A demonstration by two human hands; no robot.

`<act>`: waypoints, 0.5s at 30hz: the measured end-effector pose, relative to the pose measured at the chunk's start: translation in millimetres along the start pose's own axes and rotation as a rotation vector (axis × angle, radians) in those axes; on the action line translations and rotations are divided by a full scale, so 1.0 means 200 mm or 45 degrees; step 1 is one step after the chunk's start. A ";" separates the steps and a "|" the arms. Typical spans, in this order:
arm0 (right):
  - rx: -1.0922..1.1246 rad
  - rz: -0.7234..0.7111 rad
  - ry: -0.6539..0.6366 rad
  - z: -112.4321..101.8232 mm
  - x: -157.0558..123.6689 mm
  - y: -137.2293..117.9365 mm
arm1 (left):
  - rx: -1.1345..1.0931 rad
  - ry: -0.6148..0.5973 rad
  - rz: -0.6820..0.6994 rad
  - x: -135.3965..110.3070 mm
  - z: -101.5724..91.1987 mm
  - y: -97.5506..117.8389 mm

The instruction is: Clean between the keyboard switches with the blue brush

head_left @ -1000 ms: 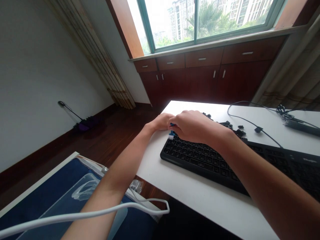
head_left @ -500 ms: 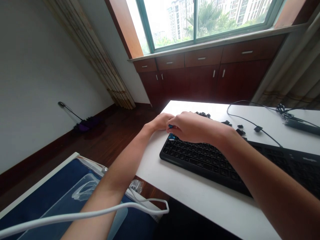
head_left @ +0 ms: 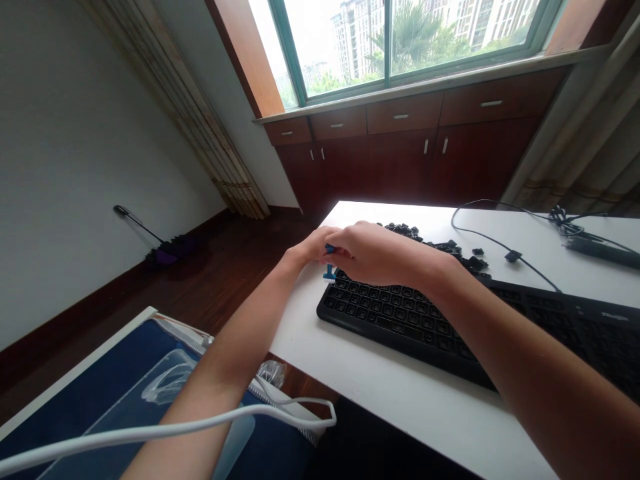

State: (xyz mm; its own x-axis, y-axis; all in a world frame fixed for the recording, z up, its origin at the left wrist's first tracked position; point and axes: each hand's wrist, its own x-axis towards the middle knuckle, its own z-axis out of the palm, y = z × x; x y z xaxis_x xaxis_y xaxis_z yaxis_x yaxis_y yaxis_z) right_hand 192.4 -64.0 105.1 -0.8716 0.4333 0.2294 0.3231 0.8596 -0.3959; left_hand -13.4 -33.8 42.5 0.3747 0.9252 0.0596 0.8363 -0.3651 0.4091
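Observation:
A black keyboard [head_left: 400, 317] lies on the white desk [head_left: 400, 400]. Both hands meet at its far left corner. My right hand [head_left: 375, 253] is closed around a small blue tool [head_left: 329, 272] that points down at the corner of the keyboard. My left hand [head_left: 313, 247] rests beside it against the keyboard's left end, fingers curled and mostly hidden behind the right hand. A heap of loose black keycaps [head_left: 445, 247] lies on the desk just behind the keyboard.
A black cable [head_left: 505, 250] loops over the desk's far right, with a dark device [head_left: 600, 252] at its end. A white cord [head_left: 200, 423] crosses a blue mat [head_left: 100, 400] lower left. Wooden cabinets [head_left: 425, 143] stand under the window; a broom [head_left: 160, 250] lies on the floor.
Both hands and the blue tool have shifted slightly left, to the keyboard's corner. More of the keycap heap shows behind the right hand.

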 end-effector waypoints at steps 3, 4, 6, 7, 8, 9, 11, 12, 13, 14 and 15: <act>0.005 -0.006 0.048 -0.01 0.00 0.02 | -0.031 -0.072 0.028 0.02 0.00 -0.02; -0.001 -0.001 0.019 -0.01 0.00 0.02 | -0.029 -0.085 0.034 0.03 0.00 -0.03; -0.093 0.028 -0.031 0.00 0.00 0.02 | 0.003 -0.087 0.028 0.04 0.01 -0.04; -0.178 0.046 -0.033 0.00 0.00 0.02 | 0.032 -0.071 0.016 0.05 0.02 -0.04; -0.269 0.060 -0.014 0.00 0.00 0.02 | 0.063 -0.048 0.001 0.05 0.02 -0.05; -0.348 0.064 0.017 0.00 0.00 0.02 | 0.090 -0.022 -0.012 0.05 0.03 -0.05; -0.409 0.054 0.087 0.00 0.00 0.02 | 0.116 0.010 -0.023 0.06 0.03 -0.06; -0.383 0.043 0.111 -0.01 0.00 0.02 | 0.112 0.008 -0.017 0.06 0.03 -0.06; -0.334 0.029 0.125 -0.01 0.00 0.03 | 0.104 -0.002 -0.005 0.05 0.03 -0.05; -0.277 0.023 0.125 -0.01 -0.01 0.03 | 0.095 -0.018 0.009 0.05 0.03 -0.05; -0.220 0.020 0.101 -0.01 -0.01 0.03 | 0.087 -0.038 0.021 0.05 0.03 -0.05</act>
State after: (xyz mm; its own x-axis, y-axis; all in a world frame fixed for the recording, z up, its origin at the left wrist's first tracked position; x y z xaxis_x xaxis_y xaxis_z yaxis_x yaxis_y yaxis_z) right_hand 196.8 -58.8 104.6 -0.8366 0.4608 0.2963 0.4007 0.8835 -0.2427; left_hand -16.3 -20.7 33.4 0.3997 0.9158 0.0386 0.8549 -0.3876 0.3449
